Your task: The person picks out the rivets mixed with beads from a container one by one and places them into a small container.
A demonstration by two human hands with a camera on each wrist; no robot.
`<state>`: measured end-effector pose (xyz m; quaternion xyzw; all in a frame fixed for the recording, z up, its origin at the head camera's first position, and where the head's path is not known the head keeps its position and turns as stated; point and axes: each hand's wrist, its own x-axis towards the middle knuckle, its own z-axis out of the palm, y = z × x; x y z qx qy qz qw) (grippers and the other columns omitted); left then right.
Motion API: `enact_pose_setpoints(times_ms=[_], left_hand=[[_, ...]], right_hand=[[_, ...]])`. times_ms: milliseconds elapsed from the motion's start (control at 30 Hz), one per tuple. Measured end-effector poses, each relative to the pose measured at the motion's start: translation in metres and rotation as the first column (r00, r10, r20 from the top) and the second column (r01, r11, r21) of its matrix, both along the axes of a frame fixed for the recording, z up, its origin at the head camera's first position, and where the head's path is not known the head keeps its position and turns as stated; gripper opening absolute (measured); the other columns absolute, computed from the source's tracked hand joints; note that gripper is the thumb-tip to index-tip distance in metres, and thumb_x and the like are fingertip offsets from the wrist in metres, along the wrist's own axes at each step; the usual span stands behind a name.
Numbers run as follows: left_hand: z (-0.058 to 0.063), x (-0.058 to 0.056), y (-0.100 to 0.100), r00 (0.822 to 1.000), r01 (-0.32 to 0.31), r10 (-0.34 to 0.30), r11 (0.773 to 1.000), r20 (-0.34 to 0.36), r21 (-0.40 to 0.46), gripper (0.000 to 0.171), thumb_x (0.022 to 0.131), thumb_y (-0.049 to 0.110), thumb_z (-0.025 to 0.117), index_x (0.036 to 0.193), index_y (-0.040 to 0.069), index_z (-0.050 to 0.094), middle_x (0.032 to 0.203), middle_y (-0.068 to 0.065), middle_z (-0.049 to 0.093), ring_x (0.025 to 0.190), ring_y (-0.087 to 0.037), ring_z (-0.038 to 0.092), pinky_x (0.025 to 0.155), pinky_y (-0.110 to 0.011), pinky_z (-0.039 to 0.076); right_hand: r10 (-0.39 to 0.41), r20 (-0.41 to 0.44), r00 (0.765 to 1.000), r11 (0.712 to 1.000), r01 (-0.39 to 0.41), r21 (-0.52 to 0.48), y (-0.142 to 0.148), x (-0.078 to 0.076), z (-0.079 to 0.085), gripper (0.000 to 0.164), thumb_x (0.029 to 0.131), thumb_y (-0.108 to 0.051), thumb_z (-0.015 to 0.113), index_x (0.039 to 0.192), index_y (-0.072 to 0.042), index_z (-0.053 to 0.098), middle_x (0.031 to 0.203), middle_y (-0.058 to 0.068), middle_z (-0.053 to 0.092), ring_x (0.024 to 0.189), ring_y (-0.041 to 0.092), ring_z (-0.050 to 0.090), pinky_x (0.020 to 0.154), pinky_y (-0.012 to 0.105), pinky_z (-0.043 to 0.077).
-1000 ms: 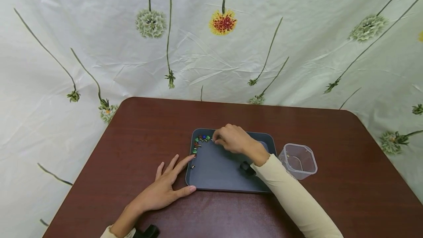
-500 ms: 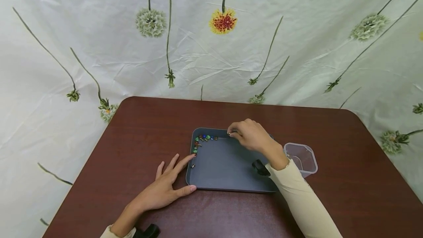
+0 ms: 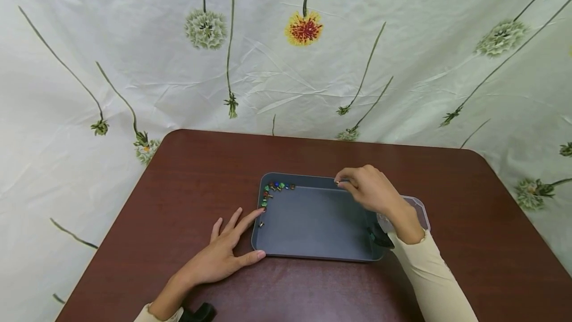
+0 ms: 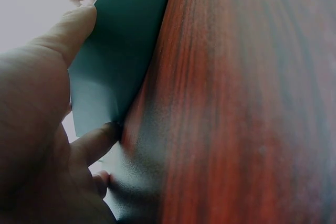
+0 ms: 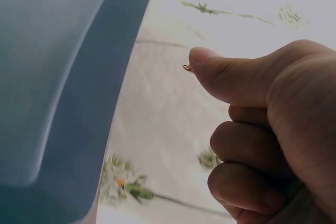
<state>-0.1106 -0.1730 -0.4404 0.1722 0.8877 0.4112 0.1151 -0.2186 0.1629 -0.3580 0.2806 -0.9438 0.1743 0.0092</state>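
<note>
My left hand [image 3: 219, 257] lies with fingers spread at the left side of the grey tray [image 3: 317, 256], index finger and thumb touching its rim. The left wrist view shows the thumb and a finger against the tray's dark side wall [image 4: 126, 30]. Over the tray's back right part, my right hand [image 3: 377, 195] pinches a small gold-coloured metal piece [image 5: 187, 68] between thumb and index finger. The fingertips hide most of that piece. Several small coloured beads [image 3: 276, 185] with gold metal parts line the tray's back left corner. One small gold piece [image 3: 261, 224] lies apart near the left wall.
A clear plastic box [image 3: 419, 207] stands right of the tray, partly hidden by the right forearm. Both rest on a reddish-brown wooden table [image 3: 214, 163]. Behind it hangs a pale cloth [image 3: 268, 78] with flower prints.
My right hand has moved right along the tray's back edge, away from the bead row. Two beads at the row's right end came into view. The left hand has stayed put.
</note>
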Motion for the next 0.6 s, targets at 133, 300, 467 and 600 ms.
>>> enact_pose_setpoints(times_ms=[133, 300, 467, 600], left_hand=[[-0.001, 0.0, 0.0, 1.0, 0.001, -0.001, 1.0, -0.001, 0.0, 0.08, 0.084, 0.053, 0.063, 0.149, 0.039, 0.018, 0.153, 0.009, 0.027, 0.147, -0.029, 0.002, 0.106, -0.061, -0.012], [-0.001, -0.001, 0.0, 1.0, -0.001, 0.001, 1.0, -0.001, -0.008, 0.081, 0.084, 0.052, 0.064, 0.149, 0.039, 0.018, 0.153, 0.01, 0.026, 0.147, -0.029, 0.001, 0.106, -0.061, -0.012], [0.0, -0.001, 0.0, 1.0, -0.003, 0.003, 1.0, 0.002, -0.01, 0.081, 0.084, 0.052, 0.064, 0.149, 0.039, 0.018, 0.153, 0.01, 0.026, 0.147, -0.029, 0.001, 0.107, -0.061, -0.012], [0.0, 0.0, 0.001, 1.0, -0.003, 0.003, 1.0, 0.009, -0.01, 0.08, 0.084, 0.052, 0.063, 0.149, 0.04, 0.018, 0.153, 0.01, 0.026, 0.147, -0.029, 0.001, 0.107, -0.061, -0.012]], right_hand=[[-0.037, -0.009, 0.999, 0.999, 0.037, -0.01, 0.015, 0.003, 0.0, 0.013, 0.09, -0.017, 0.064, 0.101, -0.015, 0.071, 0.045, -0.009, 0.042, 0.042, 0.004, 0.034, 0.043, 0.02, 0.026], [-0.063, -0.023, 0.998, 0.998, 0.063, 0.002, 0.029, 0.006, -0.006, 0.012, 0.09, -0.017, 0.064, 0.1, -0.016, 0.071, 0.043, -0.009, 0.034, 0.04, 0.002, 0.026, 0.043, 0.019, 0.023], [-0.088, -0.035, 0.995, 0.996, 0.089, 0.003, 0.038, 0.009, -0.009, 0.012, 0.089, -0.017, 0.066, 0.099, -0.015, 0.071, 0.044, -0.009, 0.038, 0.042, 0.001, 0.026, 0.043, 0.019, 0.025], [-0.096, -0.052, 0.994, 0.995, 0.096, -0.011, 0.044, 0.01, -0.008, 0.012, 0.087, -0.018, 0.067, 0.097, -0.013, 0.071, 0.052, -0.006, 0.054, 0.044, 0.001, 0.034, 0.046, 0.02, 0.03]])
